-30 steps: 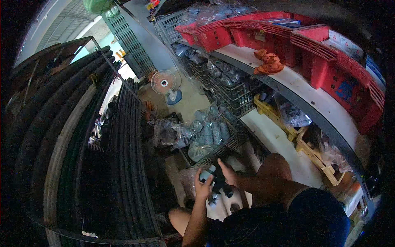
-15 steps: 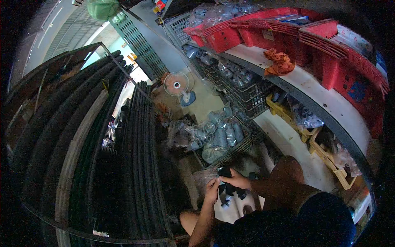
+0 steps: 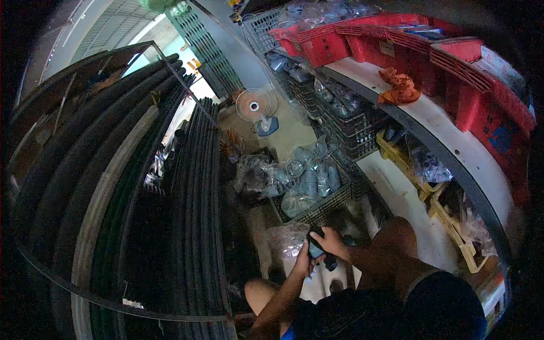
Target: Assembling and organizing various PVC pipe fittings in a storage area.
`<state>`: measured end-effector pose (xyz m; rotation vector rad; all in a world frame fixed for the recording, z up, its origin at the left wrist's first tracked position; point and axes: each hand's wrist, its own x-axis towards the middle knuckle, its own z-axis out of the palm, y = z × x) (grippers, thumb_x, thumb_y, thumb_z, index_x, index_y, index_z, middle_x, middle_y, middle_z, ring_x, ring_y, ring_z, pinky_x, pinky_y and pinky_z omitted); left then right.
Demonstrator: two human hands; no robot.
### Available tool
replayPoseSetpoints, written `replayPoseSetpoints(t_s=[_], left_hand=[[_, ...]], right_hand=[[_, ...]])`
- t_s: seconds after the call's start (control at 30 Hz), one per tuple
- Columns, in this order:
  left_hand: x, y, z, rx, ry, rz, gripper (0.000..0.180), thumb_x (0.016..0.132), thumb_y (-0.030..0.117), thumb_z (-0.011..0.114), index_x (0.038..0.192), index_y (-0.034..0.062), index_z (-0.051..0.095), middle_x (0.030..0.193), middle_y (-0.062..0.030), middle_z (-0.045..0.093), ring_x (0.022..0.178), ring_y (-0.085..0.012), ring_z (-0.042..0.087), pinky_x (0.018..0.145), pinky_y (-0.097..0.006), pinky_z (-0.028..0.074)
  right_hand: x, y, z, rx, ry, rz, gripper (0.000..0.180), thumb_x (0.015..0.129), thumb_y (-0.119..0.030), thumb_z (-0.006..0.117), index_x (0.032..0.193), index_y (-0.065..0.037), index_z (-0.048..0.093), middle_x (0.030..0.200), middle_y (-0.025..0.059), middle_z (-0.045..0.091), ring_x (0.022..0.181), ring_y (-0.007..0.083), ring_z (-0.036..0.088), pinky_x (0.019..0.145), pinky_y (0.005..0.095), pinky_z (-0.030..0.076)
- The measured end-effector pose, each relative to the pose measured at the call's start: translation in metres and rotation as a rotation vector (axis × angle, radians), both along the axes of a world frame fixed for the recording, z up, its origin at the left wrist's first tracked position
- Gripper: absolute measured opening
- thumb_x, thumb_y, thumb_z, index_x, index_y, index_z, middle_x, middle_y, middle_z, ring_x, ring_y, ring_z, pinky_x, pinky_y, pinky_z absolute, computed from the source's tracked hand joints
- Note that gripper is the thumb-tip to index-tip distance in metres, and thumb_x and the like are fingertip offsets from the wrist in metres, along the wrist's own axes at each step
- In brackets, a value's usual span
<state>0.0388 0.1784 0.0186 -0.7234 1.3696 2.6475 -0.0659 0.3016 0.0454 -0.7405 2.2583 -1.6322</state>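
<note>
Low in the frame, a little right of centre, I see both hands meeting on one small dark fitting (image 3: pixel 315 247), a short blackish piece with a blue-grey face turned up toward me. My left hand (image 3: pixel 301 262) comes up from the bottom edge along a bare forearm and its fingers are curled against the lower left side of the piece. My right hand (image 3: pixel 335 243) reaches in from the right, over a raised bare knee (image 3: pixel 396 235), and its fingers are wrapped over the top and right side of the same piece, so both hands are clenched on it. I cannot tell whether the piece is one part or two pressed together. Just below the hands lies a pale surface (image 3: pixel 326 283), and to their left a crumpled clear plastic bag (image 3: pixel 286 243). Just above, at the centre of the frame, a dark crate (image 3: pixel 317 212) holds bagged grey-blue pipe fittings (image 3: pixel 309 181). A small fan (image 3: pixel 254 106) stands on the floor further up. Long black pipes (image 3: pixel 113 187) fill the left half on a rack. Along the upper right, a white shelf (image 3: pixel 447 141) carries red crates (image 3: pixel 396 48) and an orange rag (image 3: pixel 399 86).
</note>
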Motion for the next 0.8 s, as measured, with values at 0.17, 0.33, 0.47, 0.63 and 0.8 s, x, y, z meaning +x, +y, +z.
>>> replayPoseSetpoints(t_s=[0.17, 0.33, 0.47, 0.63, 0.8], left_hand=[[-0.016, 0.008, 0.001, -0.195, -0.128, 0.041, 0.062, 0.096, 0.056, 0.050, 0.129, 0.0041, 0.047, 0.115, -0.0109, 0.059, 0.099, -0.0226, 0.064, 0.076, -0.034, 0.059], [-0.012, 0.002, -0.018, -0.159, 0.002, 0.147, 0.065, 0.095, 0.058, 0.049, 0.135, 0.0074, 0.039, 0.118, -0.0118, 0.056, 0.093, -0.0227, 0.064, 0.067, -0.032, 0.058], [-0.006, 0.009, -0.001, -0.121, 0.025, 0.294, 0.040, 0.097, 0.047, 0.056, 0.113, 0.0101, 0.055, 0.101, -0.0048, 0.062, 0.087, -0.0161, 0.061, 0.066, -0.033, 0.053], [0.001, 0.010, -0.004, -0.167, 0.180, 0.239, 0.027, 0.092, 0.023, 0.068, 0.111, 0.0067, 0.058, 0.103, -0.0030, 0.062, 0.083, -0.0141, 0.060, 0.071, -0.031, 0.052], [-0.013, 0.018, 0.015, -0.343, 0.303, 0.305, 0.040, 0.085, 0.010, 0.075, 0.120, 0.0043, 0.056, 0.104, -0.0045, 0.064, 0.091, -0.0129, 0.061, 0.079, -0.028, 0.050]], right_hand=[[-0.013, -0.007, -0.033, -0.223, -0.310, 0.226, 0.034, 0.090, -0.031, 0.068, 0.106, -0.002, 0.065, 0.090, 0.0055, 0.067, 0.083, 0.0145, 0.061, 0.071, 0.0334, 0.051], [-0.017, -0.006, -0.017, -0.169, -0.566, 0.438, 0.033, 0.090, -0.032, 0.068, 0.107, -0.004, 0.064, 0.092, 0.0024, 0.065, 0.083, 0.0128, 0.060, 0.070, 0.0303, 0.051], [-0.009, -0.009, 0.005, -0.231, -0.305, 0.291, 0.031, 0.091, -0.032, 0.069, 0.098, -0.002, 0.068, 0.081, 0.0000, 0.066, 0.072, 0.0110, 0.059, 0.065, 0.0296, 0.049], [-0.008, -0.021, -0.007, -0.238, -0.234, 0.026, 0.037, 0.093, -0.038, 0.065, 0.097, -0.002, 0.068, 0.079, 0.0021, 0.065, 0.071, 0.0137, 0.058, 0.066, 0.0309, 0.048], [-0.024, -0.011, -0.035, -0.257, -1.093, 0.259, 0.051, 0.097, -0.057, 0.048, 0.120, -0.013, 0.059, 0.114, 0.0048, 0.064, 0.098, 0.0244, 0.062, 0.086, 0.0456, 0.050]])
